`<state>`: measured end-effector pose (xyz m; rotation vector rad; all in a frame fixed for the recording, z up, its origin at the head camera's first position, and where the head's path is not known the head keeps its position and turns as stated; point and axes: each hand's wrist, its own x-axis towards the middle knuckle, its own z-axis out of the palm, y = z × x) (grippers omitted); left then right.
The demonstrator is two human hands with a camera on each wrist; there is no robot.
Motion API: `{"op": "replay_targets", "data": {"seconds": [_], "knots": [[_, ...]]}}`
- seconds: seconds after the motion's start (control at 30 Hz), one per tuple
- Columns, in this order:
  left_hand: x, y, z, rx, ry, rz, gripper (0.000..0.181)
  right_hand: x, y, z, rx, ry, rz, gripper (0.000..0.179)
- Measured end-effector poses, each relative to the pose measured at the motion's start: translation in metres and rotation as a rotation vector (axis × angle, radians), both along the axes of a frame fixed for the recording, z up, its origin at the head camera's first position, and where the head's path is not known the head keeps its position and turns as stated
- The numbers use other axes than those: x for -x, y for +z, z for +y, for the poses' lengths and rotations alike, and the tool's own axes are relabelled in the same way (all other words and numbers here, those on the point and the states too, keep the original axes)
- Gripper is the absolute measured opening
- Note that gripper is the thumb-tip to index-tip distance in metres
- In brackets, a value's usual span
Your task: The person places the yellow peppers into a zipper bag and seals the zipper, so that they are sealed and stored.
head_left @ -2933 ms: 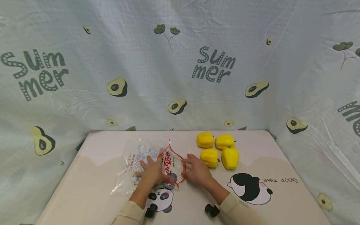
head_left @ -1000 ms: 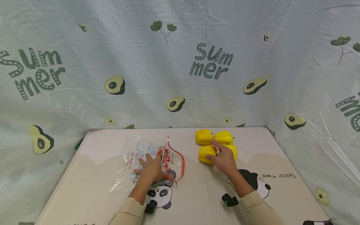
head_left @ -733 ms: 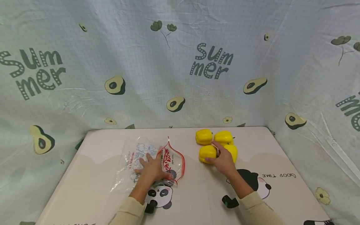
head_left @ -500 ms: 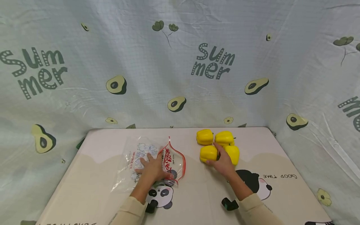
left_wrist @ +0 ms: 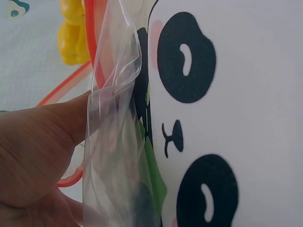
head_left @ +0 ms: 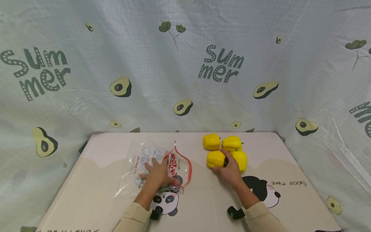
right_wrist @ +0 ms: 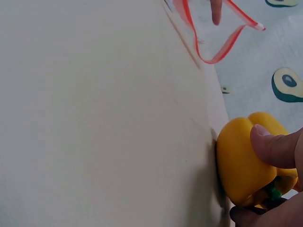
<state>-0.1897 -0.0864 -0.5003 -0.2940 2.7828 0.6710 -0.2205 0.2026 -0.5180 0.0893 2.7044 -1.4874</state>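
Note:
A clear zip bag point(head_left: 182, 167) with a red rim and printed lettering lies flat on the table, its mouth spread toward the peppers. My left hand point(head_left: 157, 175) rests on it with fingers spread, the thumb by the red rim; the left wrist view shows clear plastic point(left_wrist: 116, 156) beside that thumb. At the right, my right hand point(head_left: 231, 170) grips the near-left yellow bell pepper point(head_left: 215, 159) by its stem side. In the right wrist view the thumb presses on that pepper point(right_wrist: 244, 158), which still touches the table or is very close to it.
Three more yellow bell peppers stand close by: one behind left point(head_left: 211, 141), one behind right point(head_left: 232, 143), one just right of my hand point(head_left: 240, 161). The pale table point(head_left: 95, 180) bears panda prints. A patterned curtain point(head_left: 145, 64) hangs behind it.
My right hand left the bag's red rim, moved right to the peppers and took hold of the near-left one. My left hand has stayed on the bag.

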Motion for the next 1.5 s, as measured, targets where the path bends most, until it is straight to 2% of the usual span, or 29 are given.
{"op": "replay_targets", "data": {"seconds": [0.23, 0.8, 1.03, 1.33, 1.5], "knots": [[-0.001, 0.001, 0.001, 0.003, -0.003, -0.011, 0.126, -0.002, 0.000, -0.001, 0.011, -0.018, -0.002, 0.083], [-0.001, 0.000, 0.002, 0.008, -0.003, -0.015, 0.126, -0.007, 0.010, -0.005, 0.025, -0.013, -0.002, 0.082], [-0.003, 0.000, 0.000, 0.011, -0.003, -0.016, 0.124, -0.007, 0.008, -0.008, 0.040, -0.009, -0.003, 0.081], [-0.003, -0.001, -0.001, -0.002, 0.002, -0.008, 0.127, -0.016, 0.008, -0.011, 0.070, 0.000, 0.012, 0.081], [-0.003, 0.000, 0.000, -0.004, 0.000, 0.004, 0.125, -0.014, 0.005, -0.011, 0.078, 0.007, 0.021, 0.081]]}}
